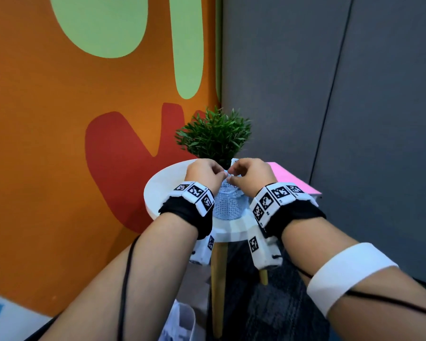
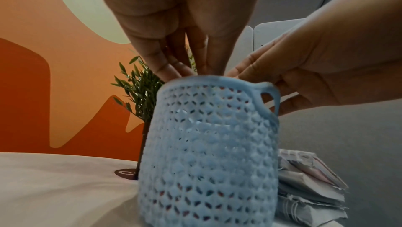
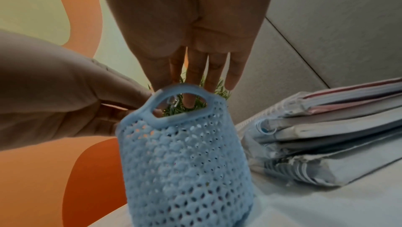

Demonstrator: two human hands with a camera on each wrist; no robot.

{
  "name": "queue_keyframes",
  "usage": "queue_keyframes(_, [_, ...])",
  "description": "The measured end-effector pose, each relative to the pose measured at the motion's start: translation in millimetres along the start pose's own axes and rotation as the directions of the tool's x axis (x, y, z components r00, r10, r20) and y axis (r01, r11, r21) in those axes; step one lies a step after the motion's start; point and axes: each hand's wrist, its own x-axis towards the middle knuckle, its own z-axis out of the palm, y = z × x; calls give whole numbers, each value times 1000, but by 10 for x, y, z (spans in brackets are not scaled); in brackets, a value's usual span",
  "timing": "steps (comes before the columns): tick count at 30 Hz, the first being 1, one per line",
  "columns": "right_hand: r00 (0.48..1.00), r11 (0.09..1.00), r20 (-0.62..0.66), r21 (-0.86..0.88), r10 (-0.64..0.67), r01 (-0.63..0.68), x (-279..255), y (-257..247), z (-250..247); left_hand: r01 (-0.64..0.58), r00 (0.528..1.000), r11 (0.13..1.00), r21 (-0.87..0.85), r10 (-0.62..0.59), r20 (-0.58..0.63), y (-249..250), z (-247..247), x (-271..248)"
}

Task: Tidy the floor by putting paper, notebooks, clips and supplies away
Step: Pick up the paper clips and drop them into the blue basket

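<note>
A light blue perforated basket (image 1: 228, 205) (image 2: 208, 144) (image 3: 185, 162) with loop handles stands on a round white side table (image 1: 162, 190). Both hands meet right above its mouth. My left hand (image 1: 219, 172) (image 2: 187, 70) points its fingers down, tips drawn together at the rim. My right hand (image 1: 234, 173) (image 3: 174, 82) pinches small metal clips (image 1: 229, 177) (image 3: 173, 102), which dangle just inside the basket and show through the handle. The left fingertips touch the same clips in the head view. The basket's contents are hidden.
A stack of notebooks and paper (image 3: 326, 127) (image 2: 309, 187) with a pink cover (image 1: 293, 178) lies on the table right of the basket. A potted plant (image 1: 214, 134) stands behind it. An orange wall is left, a grey partition right. White paper (image 1: 180, 321) lies on the floor below.
</note>
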Motion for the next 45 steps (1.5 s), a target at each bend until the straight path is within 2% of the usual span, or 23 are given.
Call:
queue_keyframes(4, [1000, 1000, 7, -16, 6, -6, -47, 30, -10, -17, 999, 1000, 3, 17, -33, 48, 7, -26])
queue_keyframes(10, [997, 999, -63, 38, -33, 36, -185, 98, -163, -100, 994, 995, -10, 100, -54, 194, 25, -119])
queue_keyframes(16, [992, 998, -123, 56, -29, 36, -534, 333, -486, -151, 988, 979, -134, 146, -48, 486, 292, -454])
queue_keyframes(22, [993, 997, -95, -1, 72, -73, -1159, 1024, -737, -123, 988, 980, -159, 135, 69, 603, 925, -1096])
queue_keyframes(25, [989, 987, -49, -63, 142, -145, -1542, 1445, -783, -27, 982, 992, -126, 50, 181, 497, 1338, -1434])
queue_keyframes(28, [973, 965, 19, -130, 230, -226, -1968, 1859, -747, 47, 954, 999, -26, -37, 297, 316, 1740, -1822])
queue_keyframes(30, [950, 943, 103, -192, 294, -271, -2240, 2117, -669, 99, 915, 994, 44, -108, 388, 162, 1988, -2097])
queue_keyframes(34, [861, 909, 321, -273, 395, -316, -2760, 2539, -416, 196, 803, 968, 159, -251, 541, -200, 2390, -2698])
queue_keyframes(37, [811, 896, 394, -284, 433, -340, -3144, 2776, -152, 227, 707, 937, 264, -345, 618, -497, 2612, -3149])
queue_keyframes(39, [764, 874, 436, -325, 477, -360, -3400, 2904, 42, 232, 621, 903, 362, -424, 659, -720, 2713, -3436])
queue_keyframes(41, [695, 848, 490, -361, 526, -388, -3668, 3046, 229, 216, 537, 856, 470, -506, 674, -942, 2777, -3699])
queue_keyframes(43, [609, 830, 566, -404, 556, -383, -3945, 3203, 400, 171, 445, 800, 576, -584, 679, -1112, 2791, -3885])
queue_keyframes(45, [518, 812, 626, -449, 583, -372, -4215, 3338, 545, 101, 331, 752, 651, -643, 691, -1242, 2772, -4008])
